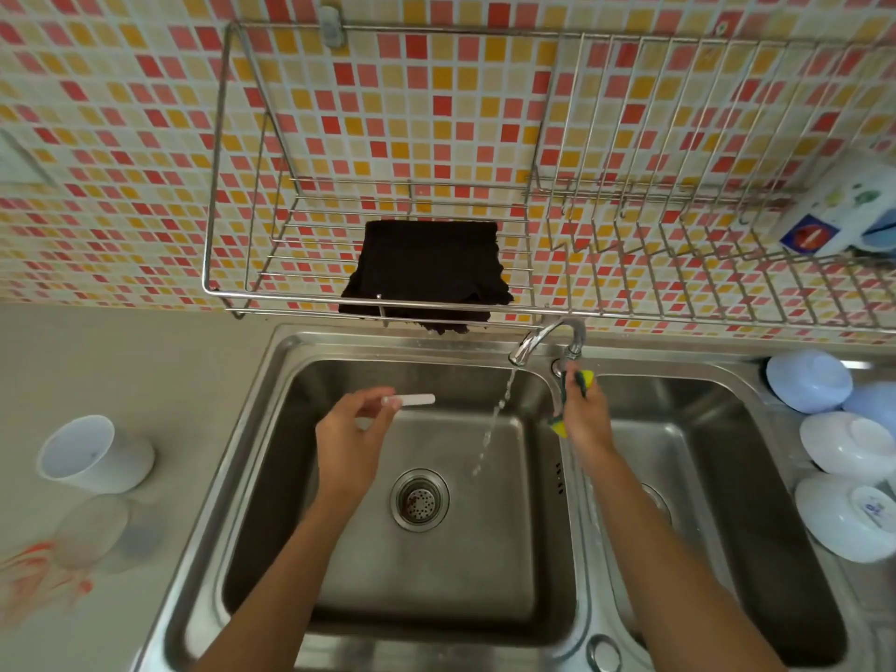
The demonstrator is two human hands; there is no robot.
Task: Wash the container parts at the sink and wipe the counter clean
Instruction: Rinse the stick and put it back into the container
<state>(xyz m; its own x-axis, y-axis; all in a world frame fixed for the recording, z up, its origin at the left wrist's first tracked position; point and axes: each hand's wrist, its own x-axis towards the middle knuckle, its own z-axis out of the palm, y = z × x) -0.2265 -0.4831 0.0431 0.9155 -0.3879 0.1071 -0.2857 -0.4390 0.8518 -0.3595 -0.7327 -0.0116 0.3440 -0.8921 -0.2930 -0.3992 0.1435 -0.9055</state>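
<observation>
Over the left basin of the steel double sink [271, 429], my left hand [350, 443] pinches a small white stick-shaped container part [412, 399] by one end. My right hand [584, 419] is closed on a yellow and green sponge [567, 409] near the base of the faucet [543, 339]. A thin stream of water falls from the spout into the left basin, between the two hands. On the grey counter at the left stand a white cup [94, 453] and a clear lid [92, 531] lying beside red smears [39, 569].
A black cloth [426, 269] hangs on the wire rack [232, 293] above the sink. Several white and pale blue bowls [843, 448] lie upside down on the right counter. A drain strainer [419, 499] sits in the left basin.
</observation>
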